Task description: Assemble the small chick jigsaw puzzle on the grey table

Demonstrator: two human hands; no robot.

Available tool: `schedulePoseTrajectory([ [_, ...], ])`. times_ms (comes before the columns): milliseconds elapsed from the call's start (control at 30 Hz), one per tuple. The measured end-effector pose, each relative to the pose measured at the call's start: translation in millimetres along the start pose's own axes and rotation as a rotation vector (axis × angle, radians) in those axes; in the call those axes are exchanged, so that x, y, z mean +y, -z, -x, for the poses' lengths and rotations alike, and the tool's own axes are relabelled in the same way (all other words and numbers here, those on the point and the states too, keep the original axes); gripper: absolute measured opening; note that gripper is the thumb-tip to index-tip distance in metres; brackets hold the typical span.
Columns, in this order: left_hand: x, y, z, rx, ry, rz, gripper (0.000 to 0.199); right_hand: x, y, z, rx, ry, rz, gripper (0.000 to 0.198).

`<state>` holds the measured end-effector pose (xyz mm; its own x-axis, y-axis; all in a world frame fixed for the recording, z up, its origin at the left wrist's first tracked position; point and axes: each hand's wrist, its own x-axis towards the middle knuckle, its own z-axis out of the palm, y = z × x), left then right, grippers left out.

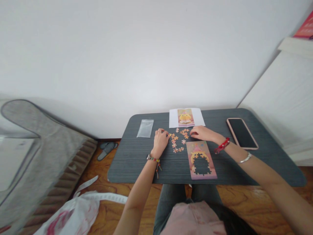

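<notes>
**Small moves for small pieces (174, 145)**

Far left, the dark table (134, 164) stood bare along its end, then came a clear bag (145, 128), lying flat and out of the way. I judged it fine where it was.

Next, the left hand (160, 142): palm down, fingers curled, tips at the left fringe of the pieces. Could not tell whether it pinched one. A light fingertip touch seemed best there; a dragging palm would likely sweep several at once.

Pieces lay mid-table, between the two hands, most in loose, crowded strings, a couple of paler ones set apart. Worth spreading them singly, I thought, so that each outline and colour could be read.

Behind them, a white sheet (173, 120) with a yellow-figured print (185, 118), in plain sight of the work. Good guide for colour; best left uncovered.

Just nearer and to the right of the pieces, the board (204, 176), flat, its middle open, the edge of the gap all knobs and notches. To my mind the gap's rim was the place to match first, with the board held steady by a finger.

Right hand (202, 133): above the board's top edge, fingers drawn together at the right fringe of the pieces. Grip hidden from me; could not say whether it held anything.

Far right, a phone (243, 133), well apart from the pieces.
</notes>
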<state>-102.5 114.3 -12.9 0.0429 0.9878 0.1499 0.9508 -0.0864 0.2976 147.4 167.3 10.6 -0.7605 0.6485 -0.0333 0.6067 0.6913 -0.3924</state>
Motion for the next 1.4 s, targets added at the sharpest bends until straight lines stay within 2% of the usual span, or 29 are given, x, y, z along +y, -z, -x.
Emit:
schedulePoseTrajectory([
  [200, -1, -2, -1, 0.009, -0.01, 0.022, 0.004, -1, -3, 5, -0.001, 0.014, 0.006, 0.02],
  [533, -11, -3, 2, 0.047, 0.013, 0.191, 0.007, -7, -6, 4, 0.066, 0.042, -0.092, 0.017],
  [667, 5, 8, 0, 0.026, 0.012, 0.348, 0.007, -13, -4, 1, 0.115, 0.051, -0.175, 0.017],
  [800, 36, 15, 1, 0.006, -0.074, 0.484, 0.007, -23, -1, 4, 0.264, 0.009, -0.258, 0.02],
  [967, 67, 21, 8, -0.004, -0.117, 0.591, 0.007, -38, 5, 20, 0.406, 0.038, -0.287, 0.025],
  [1100, 77, 27, 12, -0.048, -0.153, 0.634, 0.009, -43, 6, 33, 0.451, 0.033, -0.278, 0.03],
  [1233, 81, 30, 14, -0.072, -0.129, 0.651, 0.011, -46, 1, 39, 0.45, -0.039, -0.322, 0.034],
  [1400, 85, 31, 17, -0.034, -0.149, 0.642, 0.009, -50, -6, 38, 0.511, -0.144, -0.563, 0.034],
])
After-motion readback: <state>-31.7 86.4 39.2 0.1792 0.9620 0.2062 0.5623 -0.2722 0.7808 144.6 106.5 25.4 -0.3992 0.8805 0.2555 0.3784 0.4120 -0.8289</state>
